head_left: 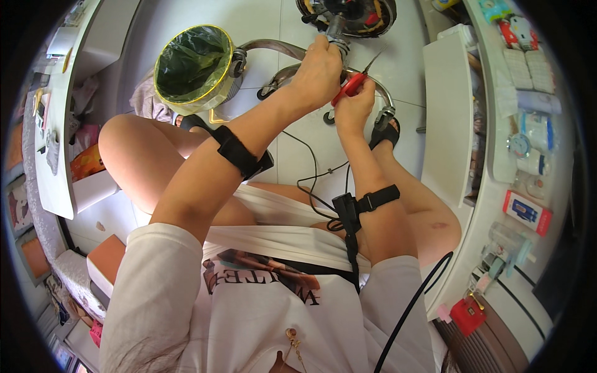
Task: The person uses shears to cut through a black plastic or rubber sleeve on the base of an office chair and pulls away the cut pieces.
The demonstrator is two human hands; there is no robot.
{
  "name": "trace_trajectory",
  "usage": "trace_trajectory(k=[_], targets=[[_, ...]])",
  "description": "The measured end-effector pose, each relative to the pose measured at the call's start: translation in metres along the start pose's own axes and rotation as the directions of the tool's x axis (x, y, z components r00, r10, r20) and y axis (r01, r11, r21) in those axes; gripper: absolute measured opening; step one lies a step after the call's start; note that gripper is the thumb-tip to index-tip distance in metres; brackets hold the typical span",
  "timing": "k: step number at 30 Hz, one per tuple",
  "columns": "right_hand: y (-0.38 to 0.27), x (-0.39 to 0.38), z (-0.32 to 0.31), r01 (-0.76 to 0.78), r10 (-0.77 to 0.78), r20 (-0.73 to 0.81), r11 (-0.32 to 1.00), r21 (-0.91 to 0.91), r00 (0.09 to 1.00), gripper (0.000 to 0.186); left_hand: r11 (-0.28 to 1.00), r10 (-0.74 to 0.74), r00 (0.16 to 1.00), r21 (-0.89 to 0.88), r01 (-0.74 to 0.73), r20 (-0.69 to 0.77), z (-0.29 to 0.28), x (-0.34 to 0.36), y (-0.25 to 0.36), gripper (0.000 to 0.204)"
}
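My left hand (316, 71) is closed around the metal column (336, 32) of a swivel stool, close to where its curved chrome legs meet. The hand hides most of that joint. Just to its right, my right hand (356, 112) grips the red handles of a pair of scissors (349, 88), their thin dark blades pointing up and away. The red handle is beside my left fingers; whether they touch I cannot tell. Beyond both hands lies the round seat (364, 15) of the stool, cut off by the view's edge. Casters (384, 115) sit at the ends of the legs.
A lined waste bin (194, 62) with a yellow rim stands left of the stool. White furniture (449, 118) and a cluttered shelf (505, 165) line the right; another cluttered unit (56, 149) is on the left. A thin black cable (315, 161) hangs between my legs.
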State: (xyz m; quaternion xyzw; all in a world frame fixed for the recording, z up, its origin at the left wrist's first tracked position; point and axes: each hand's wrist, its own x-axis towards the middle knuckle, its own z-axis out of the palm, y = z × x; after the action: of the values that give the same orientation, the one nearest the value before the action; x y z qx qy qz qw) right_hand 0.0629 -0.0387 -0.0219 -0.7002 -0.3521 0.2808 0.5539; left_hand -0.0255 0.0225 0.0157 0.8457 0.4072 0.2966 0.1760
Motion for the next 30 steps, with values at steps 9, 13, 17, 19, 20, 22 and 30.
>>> trace_trajectory(k=[9,13,17,19,20,22,30], targets=[[-0.015,-0.005,0.006,0.04,-0.046,-0.045,0.993,-0.112,0.998,0.04,0.999,-0.041,0.99,0.005,0.042,-0.135,-0.01,0.009,-0.01,0.011],[-0.011,-0.006,0.005,0.031,-0.03,-0.033,0.998,0.046,0.999,0.037,0.969,-0.201,0.975,-0.165,0.183,-0.099,-0.016,0.002,-0.009,0.011],[-0.007,-0.005,0.0,-0.05,0.054,-0.012,0.979,0.197,0.998,0.03,0.862,-0.463,0.883,-0.273,0.427,-0.081,-0.017,-0.013,-0.009,0.015],[-0.009,-0.004,-0.002,-0.08,0.083,-0.002,0.964,0.254,0.997,0.025,0.814,-0.513,0.859,-0.32,0.484,-0.006,-0.012,-0.017,-0.021,0.019],[-0.011,-0.004,-0.005,-0.072,0.076,-0.004,0.963,0.258,0.997,0.023,0.788,-0.534,0.845,-0.343,0.511,0.032,-0.012,-0.017,-0.023,0.021],[-0.01,-0.002,-0.006,-0.039,0.045,-0.015,0.967,0.251,0.999,0.019,0.741,-0.575,0.816,-0.385,0.549,0.056,-0.011,-0.018,-0.026,0.024],[-0.021,-0.005,0.0,-0.056,0.064,-0.023,0.959,0.28,0.998,0.016,0.384,-0.612,0.728,-0.688,0.616,0.31,-0.011,-0.027,-0.039,0.021]])
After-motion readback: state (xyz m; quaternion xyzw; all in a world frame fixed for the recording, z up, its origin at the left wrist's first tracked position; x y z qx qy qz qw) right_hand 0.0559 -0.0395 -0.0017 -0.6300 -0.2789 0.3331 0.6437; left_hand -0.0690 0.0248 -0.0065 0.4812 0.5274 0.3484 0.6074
